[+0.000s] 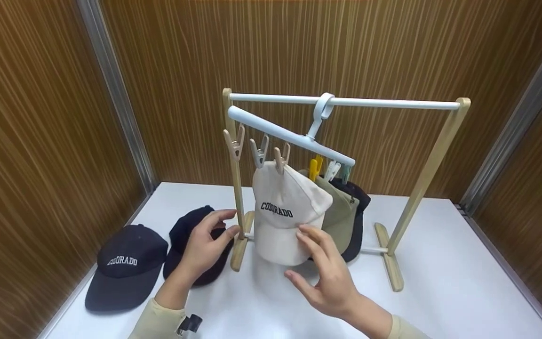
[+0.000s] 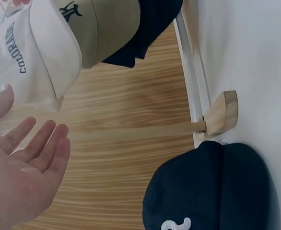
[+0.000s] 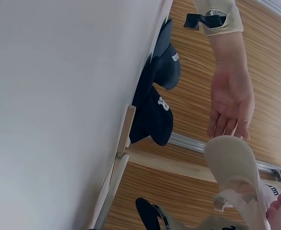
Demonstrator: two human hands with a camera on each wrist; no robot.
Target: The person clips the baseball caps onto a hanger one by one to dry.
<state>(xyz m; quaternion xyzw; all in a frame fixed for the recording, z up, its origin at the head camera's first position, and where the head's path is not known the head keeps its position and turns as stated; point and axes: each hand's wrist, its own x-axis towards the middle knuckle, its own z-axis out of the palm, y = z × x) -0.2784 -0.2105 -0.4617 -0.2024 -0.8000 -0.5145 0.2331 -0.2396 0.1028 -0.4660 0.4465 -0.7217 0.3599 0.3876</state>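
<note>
A white baseball cap [image 1: 278, 240] lettered COLORADO hangs by its crown from a grey clothespin [image 1: 259, 151] and a beige clothespin [image 1: 282, 158]. My right hand [image 1: 330, 278] touches the right side of its brim with the fingertips, the thumb held apart below. Left of the white cap, my left hand [image 1: 207, 245] is raised with nothing in it, its fingers loosely bent. The left wrist view shows that palm [image 2: 30, 177] just off the white cap [image 2: 54, 48]. Both clothespins hang under a white hanger bar [image 1: 271, 127], which tilts down to the right.
Behind the white cap hang a khaki cap [image 1: 339, 212] and a dark cap [image 1: 359, 230], with yellow, white and green clothespins above. The hanger hooks over a wood-and-white rack [image 1: 393, 103]. Two dark caps, one lettered [image 1: 127, 273] and one plain-looking [image 1: 188, 226], lie at left.
</note>
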